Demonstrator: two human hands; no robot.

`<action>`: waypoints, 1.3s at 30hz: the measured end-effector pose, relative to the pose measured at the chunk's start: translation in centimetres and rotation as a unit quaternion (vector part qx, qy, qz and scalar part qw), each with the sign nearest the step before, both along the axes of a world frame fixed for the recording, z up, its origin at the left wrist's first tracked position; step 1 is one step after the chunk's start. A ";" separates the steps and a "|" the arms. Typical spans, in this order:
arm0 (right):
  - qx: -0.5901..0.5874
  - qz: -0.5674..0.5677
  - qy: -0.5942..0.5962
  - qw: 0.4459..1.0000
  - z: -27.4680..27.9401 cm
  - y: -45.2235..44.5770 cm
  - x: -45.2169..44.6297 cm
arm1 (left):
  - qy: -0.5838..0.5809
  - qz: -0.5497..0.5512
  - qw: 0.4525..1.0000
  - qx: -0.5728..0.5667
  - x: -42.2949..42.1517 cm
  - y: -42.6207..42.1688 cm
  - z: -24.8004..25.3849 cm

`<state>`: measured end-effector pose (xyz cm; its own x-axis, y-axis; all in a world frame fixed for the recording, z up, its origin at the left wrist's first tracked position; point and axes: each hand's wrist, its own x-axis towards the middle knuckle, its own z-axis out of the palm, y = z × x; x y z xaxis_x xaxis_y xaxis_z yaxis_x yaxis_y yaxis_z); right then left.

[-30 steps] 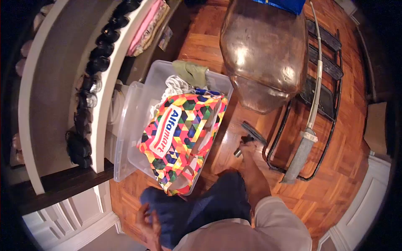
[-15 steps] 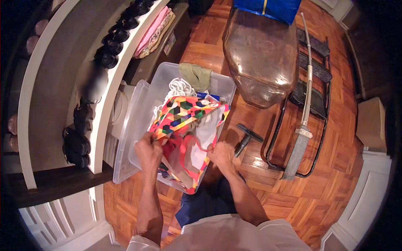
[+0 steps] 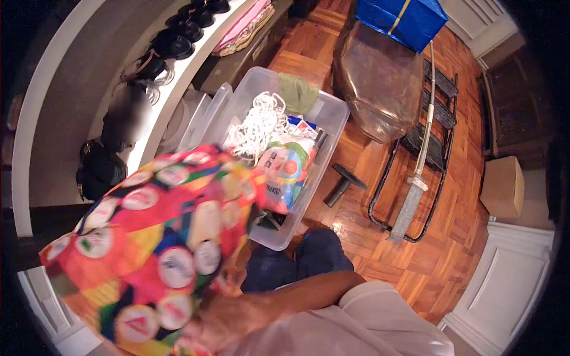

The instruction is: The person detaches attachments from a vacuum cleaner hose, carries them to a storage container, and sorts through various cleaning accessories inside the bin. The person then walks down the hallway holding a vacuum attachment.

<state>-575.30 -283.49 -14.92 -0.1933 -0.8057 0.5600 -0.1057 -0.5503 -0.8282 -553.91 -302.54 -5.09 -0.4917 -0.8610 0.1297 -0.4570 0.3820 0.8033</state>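
Note:
A colourful patterned bag, blurred by motion, hangs at the lower left, lifted clear of most of the plastic bin. My right hand reaches across my body to the bag's lower edge, its blurred fingers closed on the fabric. My left hand cannot be seen; the bag covers that side. In the clear bin lie a tangled white rope, a plastic packet with printed labels and some blue items. An olive cloth drapes over the bin's far rim.
A black T-shaped tool lies on the wooden floor right of the bin. Beyond are a brown glossy seat, a blue bag, a black metal frame with a long pole, and a cardboard box. Shelves with shoes line the left.
The colourful bag has come up out of the bin and moved left, uncovering the packet. My right hand has swung left across my body. My left hand has gone from sight.

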 end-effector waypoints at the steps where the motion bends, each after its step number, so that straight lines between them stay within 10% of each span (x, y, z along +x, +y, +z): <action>1: -0.056 -0.028 0.024 0.998 1.6 -0.2 1.4 | -0.006 0.056 0.998 0.009 2.4 1.4 0.9; 6: 0.055 0.177 0.023 0.982 -1.1 0.1 6.1 | -0.101 0.165 0.981 0.020 10.2 4.7 -3.8; 16: 0.316 0.174 0.030 0.932 -18.4 -5.3 10.2 | -0.294 0.135 0.937 0.129 18.0 3.7 -24.4; 19: 0.342 0.155 0.069 0.924 -20.5 -4.9 10.2 | -0.274 0.050 0.959 -0.047 17.5 2.9 -28.8; 24: 0.421 0.146 0.152 0.882 -25.0 -5.2 9.1 | -0.272 0.059 0.957 0.085 15.0 2.6 -34.1; 26: 0.427 0.162 0.175 0.872 -30.6 -4.9 9.3 | -0.293 0.012 0.955 -0.041 15.1 2.8 -42.7; 32: 0.451 0.130 0.174 0.866 -28.9 -2.8 5.4 | -0.392 -0.020 0.914 0.097 4.7 5.8 -40.5; 35: 0.416 0.129 0.199 0.878 -22.3 -0.8 0.0 | -0.387 0.067 0.917 -0.066 -2.2 8.3 -32.1; 39: 0.365 -0.080 0.054 0.926 -21.2 5.3 -6.3 | -0.097 0.029 0.994 0.045 -14.9 11.5 -27.5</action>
